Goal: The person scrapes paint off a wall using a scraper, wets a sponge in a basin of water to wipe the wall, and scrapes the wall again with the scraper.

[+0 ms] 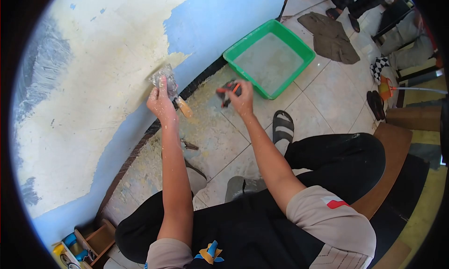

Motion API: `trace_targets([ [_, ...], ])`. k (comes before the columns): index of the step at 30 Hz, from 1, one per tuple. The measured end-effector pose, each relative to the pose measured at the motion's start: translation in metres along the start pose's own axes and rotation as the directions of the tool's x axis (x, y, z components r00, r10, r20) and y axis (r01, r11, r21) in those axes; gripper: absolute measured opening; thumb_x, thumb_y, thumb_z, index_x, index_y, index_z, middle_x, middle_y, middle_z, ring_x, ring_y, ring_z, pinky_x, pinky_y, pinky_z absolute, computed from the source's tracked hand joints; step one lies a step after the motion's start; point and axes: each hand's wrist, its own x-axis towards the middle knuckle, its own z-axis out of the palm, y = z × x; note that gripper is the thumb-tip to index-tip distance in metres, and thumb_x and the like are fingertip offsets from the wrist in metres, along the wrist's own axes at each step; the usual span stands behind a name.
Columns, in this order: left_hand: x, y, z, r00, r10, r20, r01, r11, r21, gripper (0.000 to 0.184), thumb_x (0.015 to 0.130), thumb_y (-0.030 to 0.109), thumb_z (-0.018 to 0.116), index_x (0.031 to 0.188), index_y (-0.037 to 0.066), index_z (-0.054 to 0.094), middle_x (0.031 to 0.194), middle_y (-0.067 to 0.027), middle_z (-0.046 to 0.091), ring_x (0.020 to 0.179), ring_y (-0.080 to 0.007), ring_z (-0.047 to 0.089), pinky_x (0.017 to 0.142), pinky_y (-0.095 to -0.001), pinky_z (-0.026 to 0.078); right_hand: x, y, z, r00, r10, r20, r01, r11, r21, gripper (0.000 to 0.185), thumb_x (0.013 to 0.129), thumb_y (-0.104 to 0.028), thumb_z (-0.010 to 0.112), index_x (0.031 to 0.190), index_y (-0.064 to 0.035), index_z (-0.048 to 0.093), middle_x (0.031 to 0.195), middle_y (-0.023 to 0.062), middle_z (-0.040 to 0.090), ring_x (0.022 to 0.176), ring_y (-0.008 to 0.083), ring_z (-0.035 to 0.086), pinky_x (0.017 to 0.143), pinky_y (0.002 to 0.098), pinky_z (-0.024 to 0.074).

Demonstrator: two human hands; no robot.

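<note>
My left hand [162, 100] is closed on a scraper, its fingers on the broad grey blade [169, 80] caked with residue. The scraper's wooden handle [184, 108] points down toward the floor. Just in front is the wall [117, 58], with cream patches where the blue paint is gone. To the right, my right hand [243, 98] grips a black-and-orange hand tool [229, 91]; motion blur hides its exact kind. Pale flakes [201, 100] litter the tiles below both hands, and bits stick to my left hand and forearm.
A green basin [238, 68] of cloudy water stands beyond my right hand. My sandalled foot [283, 129] is nearby. Farther off lie a brown cloth [329, 37] and dark sandals [375, 105]. Other people's legs [360, 5] show at upper right. A wooden box [96, 241] sits lower left.
</note>
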Motion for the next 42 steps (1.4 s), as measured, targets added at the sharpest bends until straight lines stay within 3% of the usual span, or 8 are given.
trace_targets([
  [8,-0.029,-0.055,-0.013,0.880,-0.336,0.337,0.278,0.938,0.208,0.027,0.092,0.024,0.070,0.090,-0.003,0.069,0.077,-0.0042,0.066,0.064,-0.0104,0.061,0.061,-0.0254,0.050,0.144,0.052,-0.063,0.902,0.430,0.040,-0.313,0.716,-0.624,0.056,0.074,-0.039,0.074,0.121,-0.0127,0.061,0.123,0.0194,0.051,0.114,0.0391,0.054,0.095,0.0476,0.0463],
  [15,-0.045,-0.084,-0.018,0.757,-0.605,0.245,0.616,0.787,0.041,0.025,0.092,0.028,0.071,0.081,0.005,0.065,0.075,-0.0024,0.062,0.064,-0.0143,0.060,0.066,-0.0293,0.056,0.135,0.126,-0.081,0.695,0.083,0.714,0.584,0.515,-0.628,0.075,0.077,-0.050,0.070,0.145,-0.0321,0.041,0.141,0.0153,0.040,0.129,0.0378,0.042,0.098,0.0589,0.0425],
  [19,-0.049,-0.103,-0.019,0.564,-0.794,0.227,0.819,0.574,-0.027,0.037,0.093,0.042,0.065,0.088,0.007,0.056,0.078,-0.0053,0.057,0.075,-0.0190,0.060,0.073,-0.0341,0.056,0.145,0.147,-0.071,0.596,0.250,0.763,0.590,0.509,-0.627,0.067,0.083,-0.050,0.066,0.144,-0.0407,0.040,0.146,0.0119,0.035,0.132,0.0364,0.039,0.103,0.0584,0.0386],
  [22,-0.047,-0.102,-0.015,0.489,-0.829,0.272,0.864,0.502,-0.025,0.045,0.093,0.050,0.062,0.096,0.007,0.051,0.083,-0.0068,0.055,0.081,-0.0201,0.060,0.076,-0.0348,0.056,0.153,0.148,-0.069,0.722,0.422,0.549,0.174,0.657,-0.733,0.065,0.083,-0.047,0.066,0.143,-0.0371,0.042,0.146,0.0117,0.034,0.131,0.0366,0.039,0.103,0.0583,0.0395],
  [24,-0.047,-0.103,-0.012,0.462,-0.842,0.279,0.879,0.476,-0.017,0.048,0.093,0.052,0.060,0.098,0.006,0.050,0.083,-0.0072,0.054,0.082,-0.0203,0.059,0.076,-0.0343,0.056,0.138,0.136,-0.068,0.894,0.390,0.221,0.053,0.398,-0.916,0.062,0.082,-0.042,0.066,0.139,-0.0305,0.045,0.144,0.0116,0.034,0.130,0.0372,0.038,0.098,0.0565,0.0434],
  [29,-0.045,-0.121,-0.017,0.185,-0.902,0.391,0.974,0.220,0.046,0.047,0.090,0.051,0.065,0.088,0.006,0.051,0.084,-0.0086,0.055,0.076,-0.0209,0.061,0.066,-0.0320,0.058,0.134,0.122,-0.087,0.785,0.365,0.500,0.230,0.577,-0.783,0.063,0.081,-0.039,0.069,0.138,-0.0278,0.047,0.141,0.0132,0.036,0.129,0.0377,0.039,0.095,0.0571,0.0449],
  [37,-0.041,-0.109,-0.008,0.245,-0.896,0.371,0.919,0.336,0.205,0.044,0.089,0.047,0.069,0.094,0.007,0.051,0.083,-0.0065,0.057,0.072,-0.0166,0.061,0.059,-0.0294,0.056,0.121,0.162,-0.056,0.862,0.272,0.428,0.154,0.664,-0.732,0.046,0.074,-0.042,0.076,0.111,-0.0171,0.068,0.130,0.0180,0.051,0.112,0.0411,0.055,0.086,0.0483,0.0522],
  [42,-0.026,-0.086,-0.008,0.257,-0.919,0.300,0.848,0.363,0.386,0.053,0.084,0.046,0.075,0.109,0.006,0.051,0.090,-0.0094,0.059,0.075,-0.0181,0.062,0.060,-0.0298,0.057,0.143,0.173,-0.056,0.865,0.455,0.213,-0.328,0.833,-0.445,0.040,0.082,-0.040,0.069,0.098,-0.0036,0.072,0.079,0.0143,0.069,0.081,0.0325,0.069,0.076,0.0400,0.0540],
])
